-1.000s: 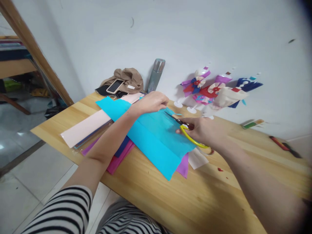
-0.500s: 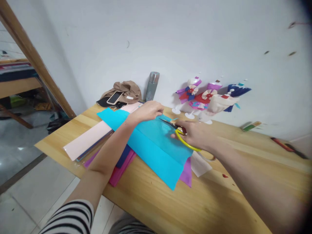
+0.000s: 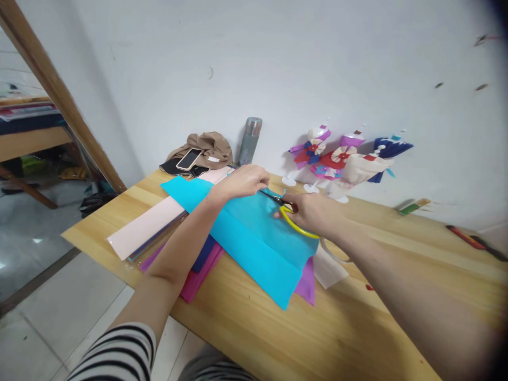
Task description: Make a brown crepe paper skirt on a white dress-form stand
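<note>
My right hand [image 3: 313, 211] grips a pair of scissors [image 3: 291, 222] with yellow handles and dark blades. The blades point left along the far edge of a bright turquoise sheet [image 3: 254, 264], which looks like crepe paper. My left hand [image 3: 248, 181] is closed at that same edge, pinching the sheet just past the blade tips. Under the turquoise sheet stick out folded pale pink [image 3: 143, 225], navy, magenta and purple [image 3: 306, 283] sheets, and a white piece [image 3: 329, 268] lies at its right. A narrow turquoise strip curls up behind the blades.
Against the wall stand a grey thermos [image 3: 250, 142] and several small dress figures [image 3: 343, 156] on white stands. A phone [image 3: 189, 159] rests by a brown cloth [image 3: 210, 145]. A roll of tape [image 3: 335, 253], a green packet [image 3: 415, 206] and a red-and-black cutter [image 3: 470, 238] lie at the right.
The scissors have moved left along the sheet's far edge, closer to my left hand. My left hand keeps its pinch. The camera view has shifted slightly.
</note>
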Demonstrator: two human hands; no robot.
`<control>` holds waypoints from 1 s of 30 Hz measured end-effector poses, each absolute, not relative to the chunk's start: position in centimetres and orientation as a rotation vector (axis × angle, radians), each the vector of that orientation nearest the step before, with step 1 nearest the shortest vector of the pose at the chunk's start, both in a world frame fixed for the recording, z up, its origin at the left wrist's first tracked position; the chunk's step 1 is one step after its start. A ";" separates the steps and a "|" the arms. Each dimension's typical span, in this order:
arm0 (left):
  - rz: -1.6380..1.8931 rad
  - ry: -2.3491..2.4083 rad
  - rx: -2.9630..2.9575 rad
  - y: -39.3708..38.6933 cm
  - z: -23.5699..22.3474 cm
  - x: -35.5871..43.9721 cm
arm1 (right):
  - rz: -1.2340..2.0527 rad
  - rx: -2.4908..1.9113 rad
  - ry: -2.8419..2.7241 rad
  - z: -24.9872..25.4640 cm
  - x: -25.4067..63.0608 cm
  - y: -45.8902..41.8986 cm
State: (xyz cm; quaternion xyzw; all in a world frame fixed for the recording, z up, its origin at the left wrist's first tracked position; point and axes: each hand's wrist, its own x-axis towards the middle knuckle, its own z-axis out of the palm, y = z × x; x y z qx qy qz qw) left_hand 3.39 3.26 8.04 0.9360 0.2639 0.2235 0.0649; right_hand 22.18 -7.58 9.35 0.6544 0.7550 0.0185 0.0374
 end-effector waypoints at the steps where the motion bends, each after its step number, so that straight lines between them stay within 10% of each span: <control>1: 0.676 0.794 2.820 3.3 8.0 3.4 | 0.070 2.004 2.304 9.4 22.2 -7.6; 30: 0.712 0.810 2.580 3.7 8.8 2.8 | 0.175 1.970 2.279 10.1 22.0 -7.5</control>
